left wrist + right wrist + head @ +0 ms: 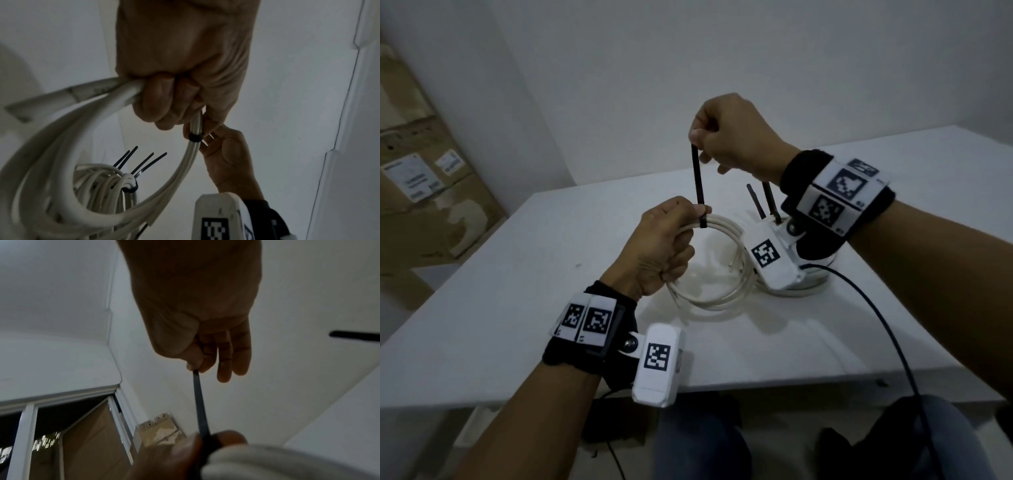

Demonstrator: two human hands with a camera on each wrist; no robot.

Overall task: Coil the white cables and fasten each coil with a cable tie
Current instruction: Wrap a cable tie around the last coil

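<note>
White cable (726,263) is wound into a coil, and you hold it up over the table (517,274). Your left hand (657,246) has its fingers curled tight round the strands at the top of the coil. Your right hand (729,137) is higher up, and its thumb and first finger pinch the free end of the black cable tie (698,178). The tie goes round the bundle just past your left fingers, and its tail stands almost straight up. It looks like you are pulling it snug, so this coil seems nearly fastened. The pull may need finishing, and then the coil can go down. More white coils (791,291) lie on the table behind your right wrist, with black tie tails (760,202) sticking up from them, so those look done. I cannot tell if any loose cable is left to do. Only the left wrist view shows the tie's loop (194,137) sitting close on the strands, and it shows a tied bundle (107,185) with several black tails. The right wrist view shows best how your fingers (195,360) nip the strap, while the other fingers hang out loose. The head view shows both hands and the whole coil together.
</note>
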